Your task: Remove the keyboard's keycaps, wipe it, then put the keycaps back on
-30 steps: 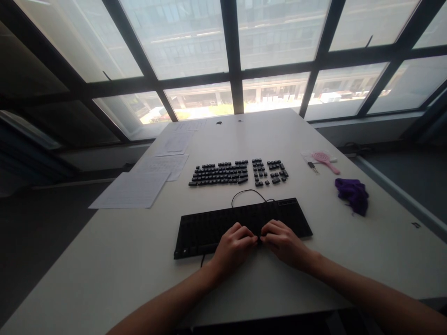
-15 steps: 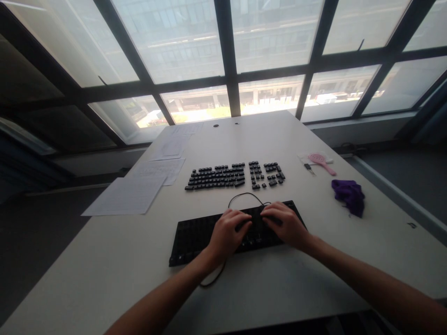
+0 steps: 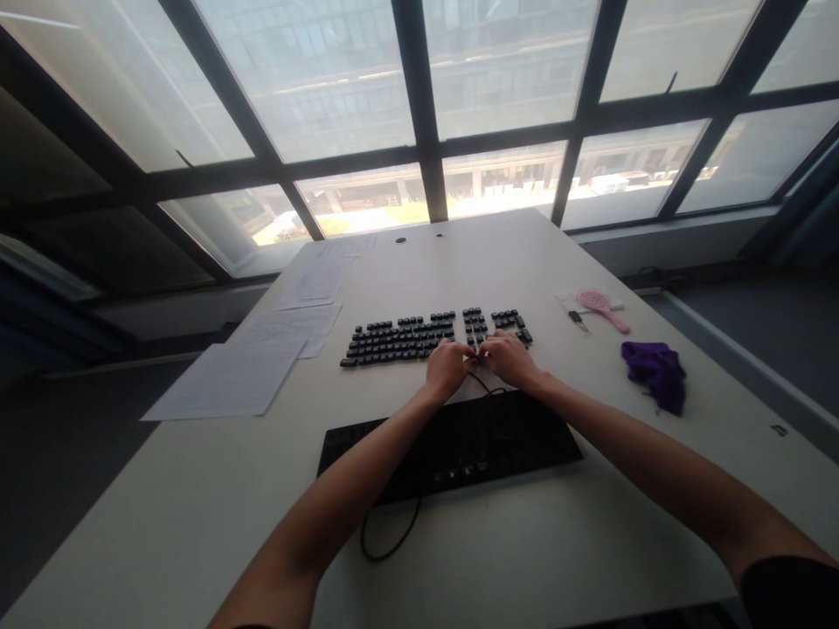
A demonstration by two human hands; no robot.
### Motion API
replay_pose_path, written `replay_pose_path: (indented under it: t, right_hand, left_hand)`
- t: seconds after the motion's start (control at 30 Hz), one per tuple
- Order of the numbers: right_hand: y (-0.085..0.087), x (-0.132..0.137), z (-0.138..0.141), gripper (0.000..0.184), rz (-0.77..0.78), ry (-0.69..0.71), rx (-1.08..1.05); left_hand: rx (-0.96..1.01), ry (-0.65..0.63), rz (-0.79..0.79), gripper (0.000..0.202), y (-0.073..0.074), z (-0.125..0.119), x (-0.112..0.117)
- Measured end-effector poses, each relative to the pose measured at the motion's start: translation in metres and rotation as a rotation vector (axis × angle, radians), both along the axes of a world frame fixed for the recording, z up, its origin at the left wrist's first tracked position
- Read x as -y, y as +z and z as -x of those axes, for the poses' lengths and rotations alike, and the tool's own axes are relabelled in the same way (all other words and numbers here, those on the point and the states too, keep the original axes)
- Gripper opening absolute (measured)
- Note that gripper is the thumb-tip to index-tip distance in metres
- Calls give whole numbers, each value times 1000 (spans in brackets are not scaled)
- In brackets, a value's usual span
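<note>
A black keyboard base without keycaps lies on the white table in front of me. Beyond it, several loose black keycaps are laid out in rows. My left hand and my right hand are stretched out past the keyboard's far edge and meet, fingertip to fingertip, at the near edge of the keycap rows. Both hands have their fingers curled into a pinch. What they pinch is too small to make out. The keyboard's black cable loops out from under its near edge.
Sheets of printed paper lie at the left of the table. At the right are a pink brush, a small black tool and a crumpled purple cloth. Large windows stand behind the table's far edge.
Both hands left the keyboard and reached forward to the loose keycaps. The keyboard now lies a little nearer to me, with more of its cable showing at the front.
</note>
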State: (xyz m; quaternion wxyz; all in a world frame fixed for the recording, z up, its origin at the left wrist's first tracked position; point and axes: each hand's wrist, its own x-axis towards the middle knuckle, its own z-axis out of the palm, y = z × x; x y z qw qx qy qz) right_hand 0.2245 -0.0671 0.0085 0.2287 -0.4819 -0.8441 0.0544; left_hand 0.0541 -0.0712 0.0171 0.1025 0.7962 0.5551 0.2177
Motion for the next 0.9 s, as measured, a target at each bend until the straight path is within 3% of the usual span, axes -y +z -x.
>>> replay_pose_path:
  t: [0.1, 0.2, 0.37, 0.47, 0.53, 0.7, 0.9]
  right_hand:
    - [5, 2, 0, 9, -4, 13, -4]
    - [15, 21, -6, 7, -34, 37, -127]
    - [23, 101, -27, 7, 74, 166, -514]
    - [13, 148, -36, 7, 168, 208, -592]
    - [3, 168, -38, 7, 194, 224, -593]
    - [-11, 181, -37, 6, 165, 252, -543]
    - [-13, 178, -39, 8, 160, 262, -575]
  left_hand:
    - [14, -16, -5, 10, 7, 2, 4]
    - [59, -51, -34, 8, 19, 9, 27]
    - [244, -241, -22, 5, 29, 19, 104]
    - [286, -294, 16, 8, 20, 18, 145]
    - [291, -323, 13, 7, 11, 16, 162]
    - [274, -349, -35, 5, -4, 16, 171]
    - [290, -332, -17, 4, -5, 16, 169]
